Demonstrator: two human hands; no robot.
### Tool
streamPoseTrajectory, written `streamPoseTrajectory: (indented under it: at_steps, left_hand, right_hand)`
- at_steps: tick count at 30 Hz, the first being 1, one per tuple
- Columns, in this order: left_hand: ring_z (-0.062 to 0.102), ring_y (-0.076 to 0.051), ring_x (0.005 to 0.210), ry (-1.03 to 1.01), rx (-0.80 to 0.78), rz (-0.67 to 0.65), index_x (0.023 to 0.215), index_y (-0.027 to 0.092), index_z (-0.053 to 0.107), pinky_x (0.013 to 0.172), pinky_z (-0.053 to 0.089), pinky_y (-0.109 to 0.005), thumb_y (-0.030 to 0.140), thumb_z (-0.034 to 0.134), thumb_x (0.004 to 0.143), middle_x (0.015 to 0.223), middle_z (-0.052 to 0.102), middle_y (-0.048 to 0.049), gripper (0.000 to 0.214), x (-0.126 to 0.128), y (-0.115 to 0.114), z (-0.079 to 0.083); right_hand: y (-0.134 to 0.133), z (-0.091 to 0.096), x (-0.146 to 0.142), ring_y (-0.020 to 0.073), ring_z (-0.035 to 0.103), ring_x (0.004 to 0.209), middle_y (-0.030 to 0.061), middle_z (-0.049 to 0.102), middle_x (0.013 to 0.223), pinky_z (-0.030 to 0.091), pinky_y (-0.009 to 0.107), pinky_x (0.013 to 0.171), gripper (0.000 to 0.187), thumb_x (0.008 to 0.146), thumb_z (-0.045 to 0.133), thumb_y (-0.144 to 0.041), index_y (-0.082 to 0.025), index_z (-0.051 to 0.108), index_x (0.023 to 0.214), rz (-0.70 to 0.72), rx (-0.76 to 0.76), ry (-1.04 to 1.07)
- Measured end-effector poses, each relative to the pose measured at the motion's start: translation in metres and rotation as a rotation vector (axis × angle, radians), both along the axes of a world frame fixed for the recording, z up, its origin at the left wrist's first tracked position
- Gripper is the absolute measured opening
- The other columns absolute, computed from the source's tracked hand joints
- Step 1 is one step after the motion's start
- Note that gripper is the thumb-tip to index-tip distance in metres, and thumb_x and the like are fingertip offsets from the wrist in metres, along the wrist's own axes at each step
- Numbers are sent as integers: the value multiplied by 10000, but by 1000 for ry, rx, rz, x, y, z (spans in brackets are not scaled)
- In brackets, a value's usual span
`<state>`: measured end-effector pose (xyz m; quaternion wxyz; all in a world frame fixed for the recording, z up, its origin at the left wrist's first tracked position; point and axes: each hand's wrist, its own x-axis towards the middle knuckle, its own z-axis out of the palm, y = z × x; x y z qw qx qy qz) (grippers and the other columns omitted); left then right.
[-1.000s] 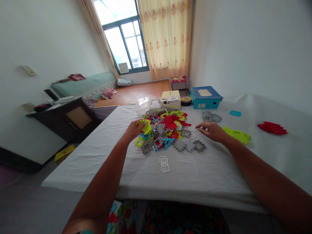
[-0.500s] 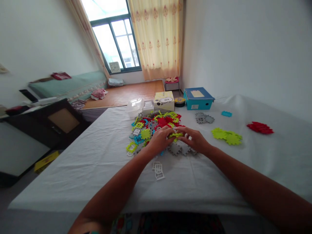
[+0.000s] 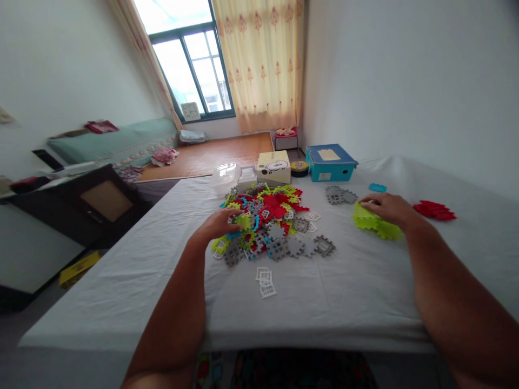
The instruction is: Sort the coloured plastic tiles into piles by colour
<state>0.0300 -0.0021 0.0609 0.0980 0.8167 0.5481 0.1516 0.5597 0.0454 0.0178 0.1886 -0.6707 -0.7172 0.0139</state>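
The left hand [image 3: 219, 224] has thumb and fingers pinched on a lime-green, tooth-edged plastic square [image 3: 244, 222] at the left side of a mixed heap of red, grey, blue and green plastic pieces [image 3: 275, 205]. The right hand [image 3: 389, 208] bends its fingers onto a lime-green stack of toothed plastic plates [image 3: 379, 228] (whether they grip one, I cannot tell). Beyond that stack lies a flat blue plastic piece [image 3: 377, 187]; to its right, a red stack of plastic pieces [image 3: 434, 210].
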Motion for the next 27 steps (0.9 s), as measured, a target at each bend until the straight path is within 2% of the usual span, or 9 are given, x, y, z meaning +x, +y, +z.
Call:
streamPoseTrajectory:
  at_steps: [3,6,9,11,16,18,21,24,27]
  left_hand:
    - [644,-240,965,36,5,-17,1149,255,669,896,476,-353,366,679,686,1092,707,-47,476,-2,-1,-6]
    - [646,-224,931,54,27,10,1136,263,676,880,474,-344,302,635,704,1009,721,-31,436,1,-1,-6]
    - [648,-206,862,43,35,42,1065,255,705,827,482,-325,301,585,746,946,717,-30,344,1,0,-3]
    - [643,-200,842,34,28,37,1030,258,715,809,483,-313,361,597,752,970,706,-32,320,0,-2,-1]
    - [614,-228,945,120,-20,-67,1002,276,719,875,456,-313,449,718,645,1008,681,-37,396,6,-7,1]
    - [604,-233,962,147,-14,-62,959,271,721,887,448,-317,422,727,633,996,677,-36,359,8,-8,0]
    - [611,-210,853,139,-5,-21,847,254,717,817,465,-309,391,697,654,876,676,-25,238,8,-8,2]
    - [602,-177,741,49,-31,-22,768,233,684,728,471,-290,408,652,699,762,661,-9,191,3,-10,11]
    - [584,-148,695,-143,-81,-90,764,200,636,674,471,-269,438,628,745,734,642,-5,239,4,-14,21]
  right_hand:
    - [5,-11,10,235,637,725,64,725,869,447,331,626,307,738,588,-469,-286,766,910,-40,-102,-52]
    - [4,-16,13,281,644,785,87,721,935,459,378,644,312,720,611,-470,-288,763,923,-125,-160,-92]
    - [-2,-13,11,308,638,845,111,705,1008,464,403,662,305,713,634,-392,-269,749,967,-210,-108,-135]
    - [-6,-9,5,303,634,863,117,696,1032,462,397,679,291,739,611,-365,-249,741,973,-202,-56,-145]
    - [-13,-1,-28,237,631,830,80,700,993,450,333,691,298,824,507,-393,-236,719,962,-25,84,-99]
    - [-14,-1,-43,206,629,793,58,703,970,448,307,688,286,827,505,-387,-242,718,953,67,123,-59]
    - [-18,-1,-62,171,621,716,39,709,941,446,286,663,267,831,512,-374,-244,721,933,169,151,11]
    - [-25,2,-83,158,610,682,41,715,924,449,283,661,248,843,526,-360,-229,720,925,249,169,101]
    - [-39,11,-112,151,601,665,46,717,912,462,289,680,253,874,519,-368,-217,713,937,384,167,232]
